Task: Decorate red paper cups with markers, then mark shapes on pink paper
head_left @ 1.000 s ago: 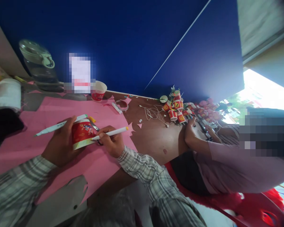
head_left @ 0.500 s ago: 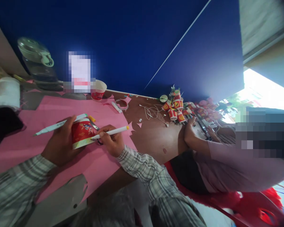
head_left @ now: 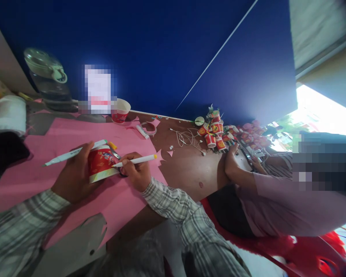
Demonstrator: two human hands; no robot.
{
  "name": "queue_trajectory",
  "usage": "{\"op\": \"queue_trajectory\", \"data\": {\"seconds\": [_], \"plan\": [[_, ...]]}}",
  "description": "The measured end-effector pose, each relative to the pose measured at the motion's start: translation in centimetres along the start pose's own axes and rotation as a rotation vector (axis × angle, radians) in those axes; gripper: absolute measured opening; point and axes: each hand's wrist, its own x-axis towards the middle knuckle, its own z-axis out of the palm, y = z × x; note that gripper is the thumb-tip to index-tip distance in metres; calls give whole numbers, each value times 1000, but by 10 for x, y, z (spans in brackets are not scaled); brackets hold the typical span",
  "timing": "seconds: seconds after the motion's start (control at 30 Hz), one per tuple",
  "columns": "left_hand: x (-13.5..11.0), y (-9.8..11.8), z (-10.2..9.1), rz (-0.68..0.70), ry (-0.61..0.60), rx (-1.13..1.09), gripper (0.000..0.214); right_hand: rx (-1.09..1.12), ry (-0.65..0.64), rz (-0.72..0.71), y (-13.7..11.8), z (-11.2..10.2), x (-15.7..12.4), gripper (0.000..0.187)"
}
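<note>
My left hand is wrapped round a red printed paper cup lying on its side over a pink paper sheet. The same hand also carries a white marker with a green cap, which sticks out to the left. My right hand pinches a white marker with a yellow end, and its tip touches the side of the cup. A dark object, perhaps scissors, lies half hidden under the right hand.
Another person in a mauve sleeve sits at the right, a hand by a heap of decorated red cups. A second cup, a white cable, a marker, paper scraps and a glass jar lie on the brown table.
</note>
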Motion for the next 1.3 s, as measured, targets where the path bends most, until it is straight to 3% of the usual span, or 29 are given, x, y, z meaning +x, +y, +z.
{"op": "queue_trajectory", "data": {"seconds": [0.13, 0.43, 0.77, 1.07, 1.3], "plan": [[1, 5, -2, -54, 35, -84, 95, 41, -13, 3, -2, 1, -2, 20], [-2, 1, 2, -77, -12, -76, 97, -62, -70, -39, -1, 1, -4, 21], [3, 8, -4, -101, -15, -86, 97, 137, 5, 19, -9, 3, -3, 28], [0, 3, -3, -81, 15, -123, 95, 127, -77, -48, -5, 0, -7, 25], [1, 3, -3, -112, 33, -98, 96, 178, 55, -54, -3, 3, -1, 39]]}}
